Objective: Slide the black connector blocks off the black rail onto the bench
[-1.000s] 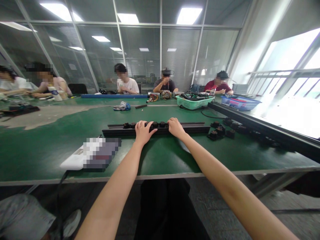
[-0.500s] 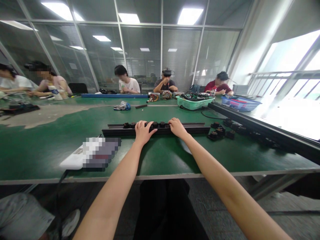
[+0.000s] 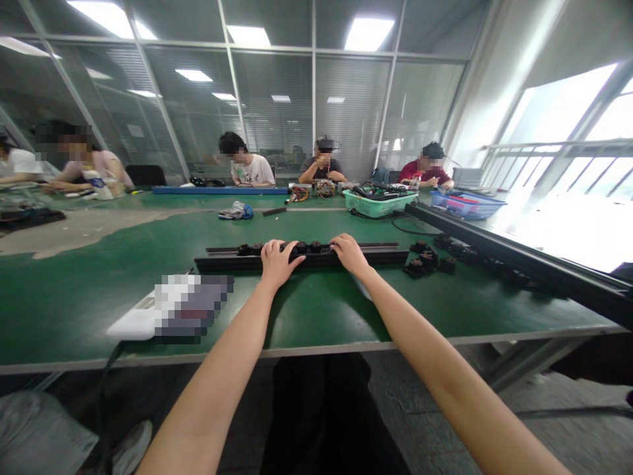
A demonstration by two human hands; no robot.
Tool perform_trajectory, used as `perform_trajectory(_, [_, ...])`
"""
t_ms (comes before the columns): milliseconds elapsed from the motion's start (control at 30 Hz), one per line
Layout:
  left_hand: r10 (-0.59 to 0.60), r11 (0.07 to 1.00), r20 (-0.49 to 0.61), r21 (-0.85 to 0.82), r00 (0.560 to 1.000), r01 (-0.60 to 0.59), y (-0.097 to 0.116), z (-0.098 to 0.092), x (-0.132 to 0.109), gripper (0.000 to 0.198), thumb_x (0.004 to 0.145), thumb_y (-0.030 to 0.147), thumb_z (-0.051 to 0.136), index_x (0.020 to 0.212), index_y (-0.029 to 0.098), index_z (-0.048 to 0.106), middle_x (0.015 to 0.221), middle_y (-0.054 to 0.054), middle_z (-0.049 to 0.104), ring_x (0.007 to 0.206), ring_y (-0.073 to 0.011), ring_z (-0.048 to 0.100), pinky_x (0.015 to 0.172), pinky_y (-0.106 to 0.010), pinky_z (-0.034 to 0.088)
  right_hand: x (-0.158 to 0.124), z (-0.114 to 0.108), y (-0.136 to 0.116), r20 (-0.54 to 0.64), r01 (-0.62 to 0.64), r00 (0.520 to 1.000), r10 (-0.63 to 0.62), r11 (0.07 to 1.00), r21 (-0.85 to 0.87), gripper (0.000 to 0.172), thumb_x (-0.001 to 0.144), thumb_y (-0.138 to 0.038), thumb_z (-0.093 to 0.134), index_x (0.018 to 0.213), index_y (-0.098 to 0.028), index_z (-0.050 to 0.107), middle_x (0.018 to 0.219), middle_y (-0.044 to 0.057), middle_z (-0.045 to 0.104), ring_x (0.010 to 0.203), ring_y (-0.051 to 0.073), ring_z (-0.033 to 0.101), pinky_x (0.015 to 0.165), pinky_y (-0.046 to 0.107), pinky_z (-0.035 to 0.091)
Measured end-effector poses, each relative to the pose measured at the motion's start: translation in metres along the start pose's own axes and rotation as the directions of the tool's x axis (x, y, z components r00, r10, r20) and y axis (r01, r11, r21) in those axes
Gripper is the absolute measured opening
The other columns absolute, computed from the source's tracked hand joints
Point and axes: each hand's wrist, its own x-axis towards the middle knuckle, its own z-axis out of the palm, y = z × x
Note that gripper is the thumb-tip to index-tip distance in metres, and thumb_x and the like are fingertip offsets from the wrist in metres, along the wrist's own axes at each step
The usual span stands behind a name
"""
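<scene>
A long black rail [image 3: 232, 264] lies crosswise on the green table in front of me, with several small black modules [image 3: 302, 248] seated in a row along its top. My left hand [image 3: 277, 264] lies over the rail left of its middle, fingers bent over the far side and thumb stretched right along the near side. Farther right, my right hand [image 3: 350, 254] rests on the rail with its fingers curled in a pinch. Whatever its fingertips hold is too small and partly hidden. Some modules sit in the gap between my hands.
Loose black parts [image 3: 420, 264] lie past the rail's right end, beside a long black bar [image 3: 494, 244]. A white device [image 3: 133, 323] with a cable is at near left. A green basket [image 3: 378, 206] and a blue basket [image 3: 469, 206] stand farther back. Several people sit across the table.
My view has turned slightly, so everything sits a little farther left. Both hands stay at nearly the same places on the rail.
</scene>
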Motion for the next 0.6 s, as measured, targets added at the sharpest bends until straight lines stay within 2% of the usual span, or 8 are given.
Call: perform_trajectory(600, [0.0, 1.0, 0.004, -0.001, 1.0, 0.0, -0.001, 0.0, 0.001, 0.056, 0.102, 0.056, 0.067, 0.15, 0.029, 0.069, 0.146, -0.017, 0.061, 0.146, -0.037, 0.046, 0.128, -0.053, 0.031, -0.003, -0.013, -0.003, 0.015, -0.07, 0.997, 0.071, 0.997, -0.022, 0.025, 0.104, -0.012, 0.061, 0.114, -0.018, 0.084, 0.121, 0.013, 0.077, 0.117, 0.023, 0.068, 0.107, 0.032, 0.05])
